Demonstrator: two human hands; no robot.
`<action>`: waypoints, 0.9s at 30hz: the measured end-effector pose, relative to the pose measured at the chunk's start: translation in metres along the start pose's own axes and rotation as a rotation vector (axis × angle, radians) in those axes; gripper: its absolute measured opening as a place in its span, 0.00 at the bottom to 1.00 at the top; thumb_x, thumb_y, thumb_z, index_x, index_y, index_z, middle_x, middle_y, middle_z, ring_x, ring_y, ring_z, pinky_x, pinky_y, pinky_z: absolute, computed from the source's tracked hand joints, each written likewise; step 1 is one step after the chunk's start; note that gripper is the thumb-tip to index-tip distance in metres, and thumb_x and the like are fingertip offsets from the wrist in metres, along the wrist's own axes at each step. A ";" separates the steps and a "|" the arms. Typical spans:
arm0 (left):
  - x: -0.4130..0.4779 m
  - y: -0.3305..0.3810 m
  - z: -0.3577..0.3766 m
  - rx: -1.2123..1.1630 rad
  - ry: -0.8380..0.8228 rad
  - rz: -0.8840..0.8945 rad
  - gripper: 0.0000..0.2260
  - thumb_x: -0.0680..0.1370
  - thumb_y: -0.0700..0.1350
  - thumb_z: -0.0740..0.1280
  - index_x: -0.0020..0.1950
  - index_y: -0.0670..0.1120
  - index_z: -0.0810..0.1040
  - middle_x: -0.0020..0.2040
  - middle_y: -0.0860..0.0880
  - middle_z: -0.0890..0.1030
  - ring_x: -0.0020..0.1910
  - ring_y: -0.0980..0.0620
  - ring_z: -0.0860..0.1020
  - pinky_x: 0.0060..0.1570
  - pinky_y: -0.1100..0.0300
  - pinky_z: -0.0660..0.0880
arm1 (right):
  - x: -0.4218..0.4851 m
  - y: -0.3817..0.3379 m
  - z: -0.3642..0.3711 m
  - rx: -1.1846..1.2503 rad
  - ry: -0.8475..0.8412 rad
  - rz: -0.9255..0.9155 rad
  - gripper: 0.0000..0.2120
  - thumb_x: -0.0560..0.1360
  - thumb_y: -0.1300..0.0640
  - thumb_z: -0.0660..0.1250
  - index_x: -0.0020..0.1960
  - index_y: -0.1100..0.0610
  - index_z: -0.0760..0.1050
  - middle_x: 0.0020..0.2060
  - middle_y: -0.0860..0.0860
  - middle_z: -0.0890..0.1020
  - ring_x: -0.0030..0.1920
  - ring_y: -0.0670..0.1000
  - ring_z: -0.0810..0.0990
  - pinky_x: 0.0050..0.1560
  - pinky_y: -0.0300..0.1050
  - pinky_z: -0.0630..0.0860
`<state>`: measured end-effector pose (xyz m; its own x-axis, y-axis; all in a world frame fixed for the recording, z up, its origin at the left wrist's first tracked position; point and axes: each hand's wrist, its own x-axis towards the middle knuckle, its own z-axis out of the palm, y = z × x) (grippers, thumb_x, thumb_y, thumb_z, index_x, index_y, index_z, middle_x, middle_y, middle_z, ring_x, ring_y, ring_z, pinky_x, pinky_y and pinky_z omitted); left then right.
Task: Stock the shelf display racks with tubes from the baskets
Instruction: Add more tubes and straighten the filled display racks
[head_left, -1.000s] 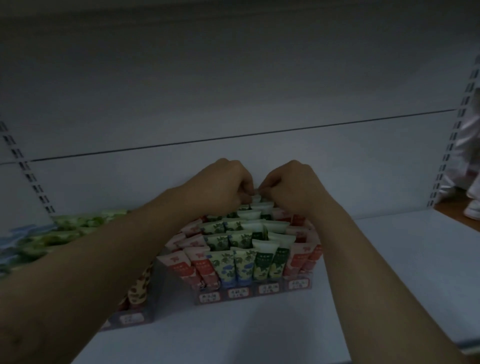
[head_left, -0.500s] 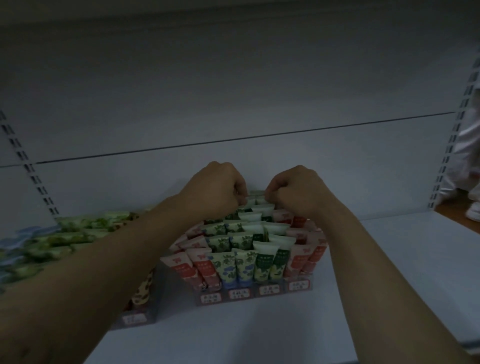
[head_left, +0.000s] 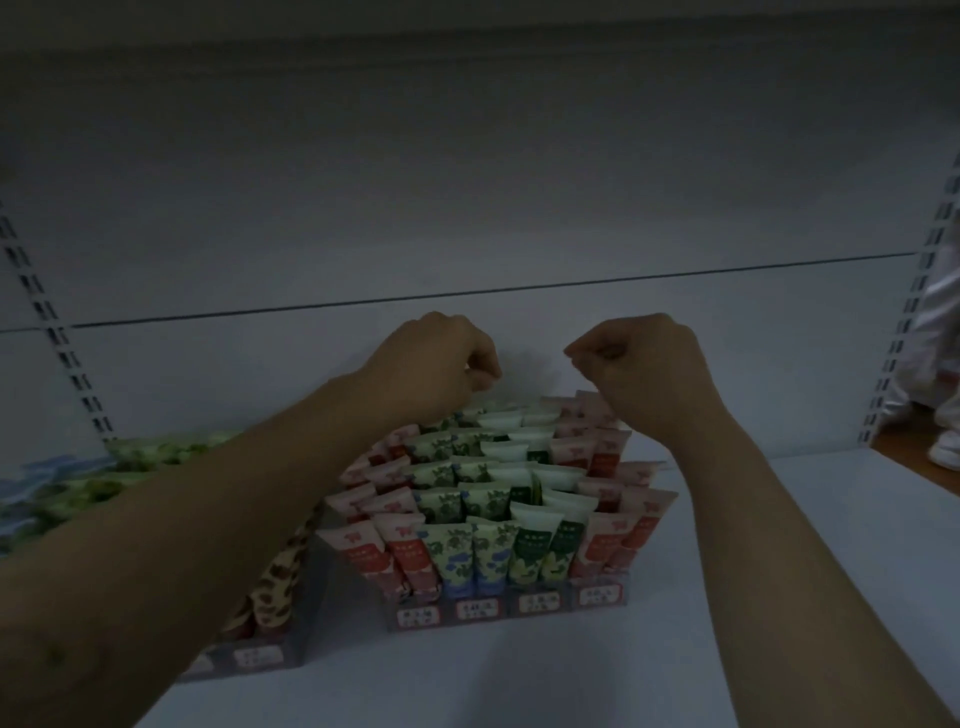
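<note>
A clear tiered display rack (head_left: 511, 608) stands on the white shelf, filled with rows of tubes (head_left: 498, 499): red and pink ones at both sides, green and blue floral ones in the middle. My left hand (head_left: 436, 366) hovers over the rack's back left rows with its fingers curled and nothing visible in it. My right hand (head_left: 644, 369) hovers over the back right rows, fingers curled too, holding nothing I can see. The two hands are apart.
A second rack (head_left: 260, 654) with leopard-print tubes (head_left: 278, 577) stands left, partly behind my left forearm. More green and blue tubes (head_left: 78, 483) lie further left. The white shelf (head_left: 810, 530) stretches right. A person's white shoe (head_left: 943, 449) shows at the far right.
Both hands have lifted off the back row of tubes and moved apart, the left one leftward and the right one rightward.
</note>
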<state>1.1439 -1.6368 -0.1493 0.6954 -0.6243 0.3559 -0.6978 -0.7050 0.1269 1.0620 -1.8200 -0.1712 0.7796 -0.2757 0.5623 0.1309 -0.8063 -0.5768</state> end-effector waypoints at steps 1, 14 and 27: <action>0.003 0.001 0.001 0.018 -0.023 0.008 0.07 0.77 0.46 0.69 0.54 0.49 0.82 0.53 0.50 0.82 0.46 0.54 0.77 0.47 0.62 0.70 | 0.001 -0.001 0.001 -0.008 0.001 -0.009 0.07 0.76 0.58 0.67 0.50 0.54 0.84 0.46 0.50 0.85 0.45 0.47 0.81 0.47 0.34 0.73; 0.014 0.003 0.012 -0.015 -0.216 0.113 0.06 0.76 0.46 0.70 0.50 0.45 0.83 0.48 0.50 0.83 0.47 0.55 0.79 0.43 0.69 0.68 | 0.013 0.003 0.037 0.026 -0.283 0.144 0.05 0.73 0.55 0.69 0.46 0.51 0.85 0.42 0.49 0.84 0.41 0.46 0.80 0.42 0.40 0.75; 0.016 -0.002 0.015 -0.070 -0.198 0.103 0.05 0.76 0.45 0.70 0.46 0.45 0.84 0.50 0.49 0.84 0.50 0.53 0.80 0.54 0.58 0.76 | 0.020 0.003 0.045 -0.070 -0.291 0.214 0.06 0.69 0.53 0.69 0.42 0.50 0.85 0.43 0.50 0.84 0.46 0.51 0.81 0.51 0.48 0.79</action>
<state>1.1584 -1.6504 -0.1577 0.6349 -0.7507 0.1826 -0.7725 -0.6132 0.1652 1.1058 -1.8041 -0.1880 0.9276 -0.2898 0.2358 -0.0884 -0.7833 -0.6153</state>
